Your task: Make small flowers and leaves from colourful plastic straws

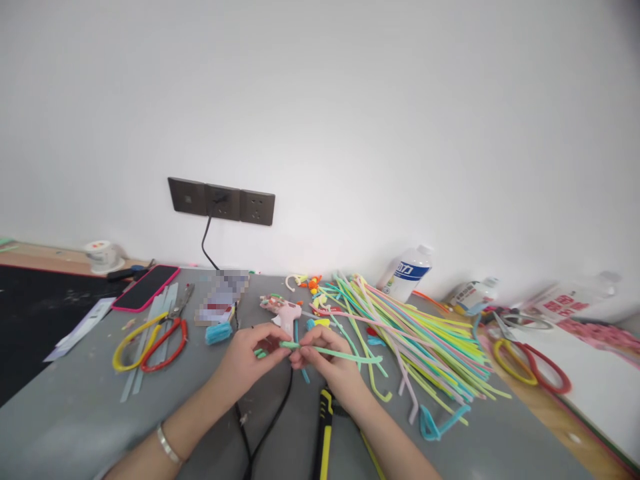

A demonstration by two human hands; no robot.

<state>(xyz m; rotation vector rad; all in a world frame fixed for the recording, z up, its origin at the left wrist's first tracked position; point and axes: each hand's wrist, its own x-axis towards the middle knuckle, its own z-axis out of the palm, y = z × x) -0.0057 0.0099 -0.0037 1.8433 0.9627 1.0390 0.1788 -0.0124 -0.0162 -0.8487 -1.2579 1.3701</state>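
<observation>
Between my two hands is a light green pipe cleaner (pixel 345 357), its long free end pointing right past my right hand. My left hand (pixel 255 350) pinches its left part between thumb and fingertips, and a short green piece shows by those fingers. My right hand (pixel 325 357) pinches the same stem close to the left fingertips. Just behind the fingers lies a pale pink glue gun (pixel 286 315), partly hidden. A blue folded bundle of pipe cleaner (pixel 219 333) rests left of my left hand.
Many loose pipe cleaners (pixel 425 340) spread to the right. Red-and-yellow scissors (pixel 163 340) lie left, another pair of scissors (pixel 530 363) far right. A phone (pixel 146 288), white bottle (pixel 407 273) and yellow-black tool (pixel 325 427) are on the grey mat (pixel 200 413). A black cable (pixel 275 420) runs in front.
</observation>
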